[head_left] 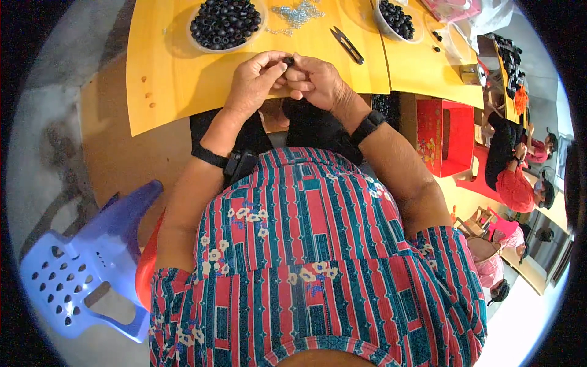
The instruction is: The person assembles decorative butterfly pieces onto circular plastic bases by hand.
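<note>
My left hand (255, 81) and my right hand (316, 81) meet at the front edge of a yellow table (189, 85). Between their fingertips they pinch a small black part (288, 61), mostly covered by the fingers. Both hands are closed. Just beyond my left hand stands a clear round bowl (264, 27) filled with small black ring-like parts (225, 23). A loose heap of small clear, silvery pieces (298, 13) lies past my fingers. Black thread snips (347, 46) rest on the table beyond my right hand, blades pointing away to the left.
A second bowl of black parts (397, 21) stands at the far right, with a few loose parts (437, 43) beside it. A red box (455, 137) is below the table's right side. A blue plastic chair (79, 275) is at my left. Several people (516, 186) sit at the right.
</note>
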{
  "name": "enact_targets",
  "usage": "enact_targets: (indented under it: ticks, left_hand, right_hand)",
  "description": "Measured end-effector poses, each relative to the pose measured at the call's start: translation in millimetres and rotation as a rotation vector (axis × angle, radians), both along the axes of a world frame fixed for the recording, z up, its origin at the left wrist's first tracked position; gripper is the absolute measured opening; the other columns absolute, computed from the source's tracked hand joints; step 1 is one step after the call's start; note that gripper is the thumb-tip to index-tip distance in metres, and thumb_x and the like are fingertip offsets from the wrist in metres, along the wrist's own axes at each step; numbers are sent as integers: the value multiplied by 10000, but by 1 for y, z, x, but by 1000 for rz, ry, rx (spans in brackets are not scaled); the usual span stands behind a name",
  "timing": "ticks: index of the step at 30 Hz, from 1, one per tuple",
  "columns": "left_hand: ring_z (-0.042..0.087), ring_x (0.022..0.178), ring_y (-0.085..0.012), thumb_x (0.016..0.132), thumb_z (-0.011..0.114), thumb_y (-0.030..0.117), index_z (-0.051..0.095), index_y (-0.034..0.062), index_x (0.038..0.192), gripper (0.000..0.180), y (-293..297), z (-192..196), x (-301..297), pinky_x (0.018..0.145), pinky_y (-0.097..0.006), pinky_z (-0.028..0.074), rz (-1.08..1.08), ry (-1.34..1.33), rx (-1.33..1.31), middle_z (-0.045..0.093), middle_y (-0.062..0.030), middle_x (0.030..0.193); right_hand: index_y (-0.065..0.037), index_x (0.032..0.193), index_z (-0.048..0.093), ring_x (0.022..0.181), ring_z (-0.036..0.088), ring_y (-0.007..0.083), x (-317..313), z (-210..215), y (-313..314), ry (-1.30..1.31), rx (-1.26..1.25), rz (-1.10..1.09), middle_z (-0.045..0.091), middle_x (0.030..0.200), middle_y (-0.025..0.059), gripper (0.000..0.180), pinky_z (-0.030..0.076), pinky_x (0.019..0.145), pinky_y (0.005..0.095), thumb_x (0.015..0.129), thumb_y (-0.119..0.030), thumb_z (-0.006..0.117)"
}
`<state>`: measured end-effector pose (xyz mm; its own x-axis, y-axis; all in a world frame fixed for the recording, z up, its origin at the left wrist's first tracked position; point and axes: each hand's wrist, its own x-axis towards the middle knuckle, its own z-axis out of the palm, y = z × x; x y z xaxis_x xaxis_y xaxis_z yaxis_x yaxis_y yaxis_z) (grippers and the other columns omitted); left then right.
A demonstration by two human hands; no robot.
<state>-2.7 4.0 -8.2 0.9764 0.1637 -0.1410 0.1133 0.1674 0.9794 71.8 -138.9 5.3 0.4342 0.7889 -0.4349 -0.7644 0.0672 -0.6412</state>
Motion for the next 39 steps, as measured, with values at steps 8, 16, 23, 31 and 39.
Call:
enact_targets:
  ticks: [8,16,23,31,39]
  left_hand:
    - [600,682,-86,846,602,123,611,-8,1009,209,-3,0,1,605,-217,519,64,1,39,625,-48,816]
    - [593,658,-80,846,602,127,620,-4,980,188,-3,2,2,582,-212,515,96,22,82,618,-37,779]
    - [593,662,-74,861,574,117,611,-12,955,164,0,-6,1,570,-211,512,97,-5,49,611,-32,773]
    - [566,656,-69,885,537,131,587,5,970,160,1,-5,-1,604,-210,496,106,9,93,591,-13,774]
    - [563,637,-71,874,554,126,584,6,925,134,0,-6,-2,576,-219,501,113,-27,160,588,-10,748]
  right_hand:
    - [-97,847,436,458,249,80,8,-12,-5,95,142,84,302,590,-50,288,325,513,272,966,-326,308]
    - [-85,877,439,459,265,81,6,-9,-3,94,160,83,356,615,-35,273,334,525,274,968,-307,310]
    - [-53,865,476,471,352,84,2,-7,1,25,24,33,416,638,-8,257,429,514,276,952,-284,405]
    - [9,849,581,506,533,107,-16,-5,15,-482,-431,-264,586,701,59,209,460,483,231,894,-191,542]
    - [35,829,640,504,564,102,-17,-14,14,-646,-403,-338,628,661,68,143,455,461,226,816,-106,627]
